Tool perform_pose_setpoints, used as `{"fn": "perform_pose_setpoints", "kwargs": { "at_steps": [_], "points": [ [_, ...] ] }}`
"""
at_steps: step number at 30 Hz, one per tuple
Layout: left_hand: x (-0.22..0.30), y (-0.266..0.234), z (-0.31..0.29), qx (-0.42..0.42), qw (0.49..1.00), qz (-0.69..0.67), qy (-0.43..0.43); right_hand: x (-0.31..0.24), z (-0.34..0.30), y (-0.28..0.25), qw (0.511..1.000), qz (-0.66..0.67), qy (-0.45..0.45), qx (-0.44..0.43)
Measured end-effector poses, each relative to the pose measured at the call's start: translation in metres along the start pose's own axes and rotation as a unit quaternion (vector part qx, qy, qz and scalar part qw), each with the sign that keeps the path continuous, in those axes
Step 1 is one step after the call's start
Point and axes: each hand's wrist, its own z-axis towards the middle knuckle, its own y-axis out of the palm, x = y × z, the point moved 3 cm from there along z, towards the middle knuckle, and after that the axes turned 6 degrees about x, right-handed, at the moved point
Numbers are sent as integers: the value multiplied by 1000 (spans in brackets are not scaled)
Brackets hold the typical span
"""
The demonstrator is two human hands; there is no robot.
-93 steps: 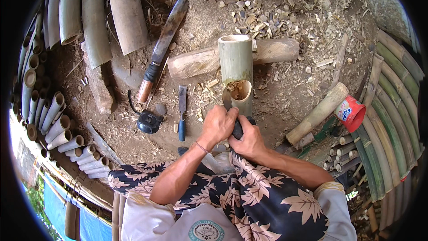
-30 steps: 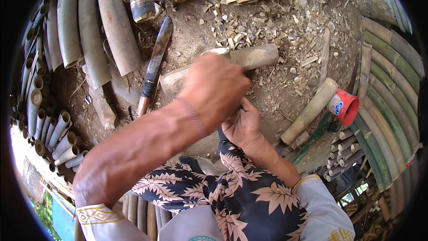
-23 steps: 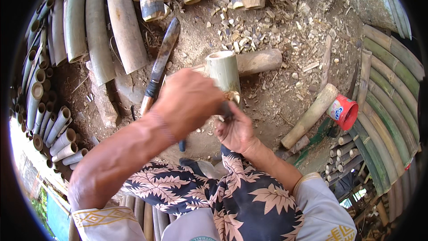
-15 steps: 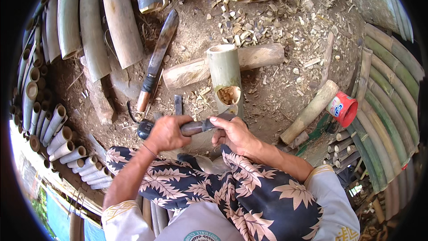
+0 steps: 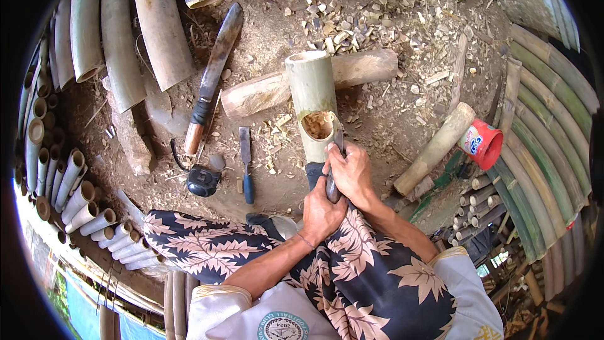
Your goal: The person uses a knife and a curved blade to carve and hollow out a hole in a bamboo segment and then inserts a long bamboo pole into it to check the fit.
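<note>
My left hand [image 5: 322, 213] is closed round the dark handle of a knife [image 5: 332, 190]. My right hand [image 5: 352, 173] grips the same knife further up, near its blade. The blade points away from me, its tip at the carved notch in the side of a pale green bamboo tube [image 5: 309, 85]. The notch has a rough, pale inside. The tube's far end lies across a short wooden log [image 5: 371, 68], its open mouth facing away from me. Fingers partly hide the knife's middle.
Left of the tube lie a machete [image 5: 217, 56], a blue-handled chisel [image 5: 248, 176] and a black tape measure [image 5: 202, 181]. A bamboo pole [image 5: 434, 149] and a red tub [image 5: 483, 145] lie right. Wood chips [image 5: 340, 25] litter the ground. Bamboo lengths [image 5: 160, 22] surround the area.
Both hands have swung the knife from lying sideways to pointing away from me, bringing its blade to the notch. My left hand moved right and nearer. The view has shifted slightly.
</note>
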Motion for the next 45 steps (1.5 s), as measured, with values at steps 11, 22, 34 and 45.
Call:
{"fn": "perform_pose_setpoints", "kwargs": {
  "at_steps": [11,22,34,45],
  "points": [
    [68,-153,49,-186,807,475,297,0,-26,41,695,585,257,-331],
    [13,-76,17,-67,890,317,321,8,-33,-18,902,364,74,-220],
    [2,-80,24,-189,940,258,120,14,-17,10,910,317,174,-201],
    [-16,-12,-4,-82,994,47,48,3,-28,-5,997,-29,-65,-21]
  ]
}}
